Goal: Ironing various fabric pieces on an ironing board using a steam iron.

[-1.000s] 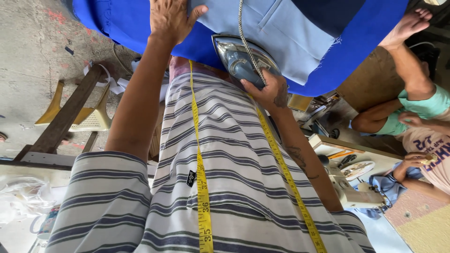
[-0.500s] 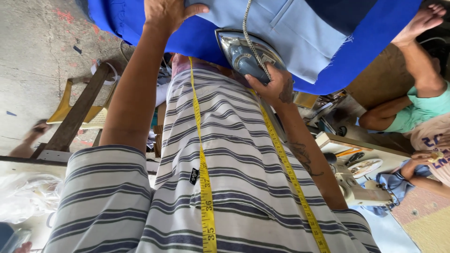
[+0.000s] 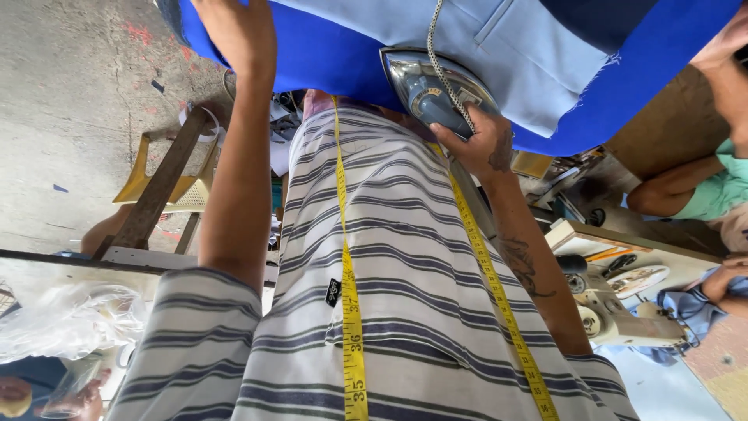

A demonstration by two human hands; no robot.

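Blue cloth [image 3: 327, 54] lies spread on the desk, a pale blue garment [image 3: 538, 54] on top. On that garment the right hand [image 3: 483, 144] grips an electric iron [image 3: 432, 90]. Flat, fingers unseen, the left hand [image 3: 238, 31] presses the cloth. A yellow tape measure [image 3: 351, 312] hangs down the striped shirt [image 3: 389, 273].

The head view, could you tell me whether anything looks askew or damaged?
Nothing looks damaged or spilled. The right hand grips the iron flat on light blue cloth, the left hand presses the blue fabric, and a yellow measuring tape hangs down the striped shirt.
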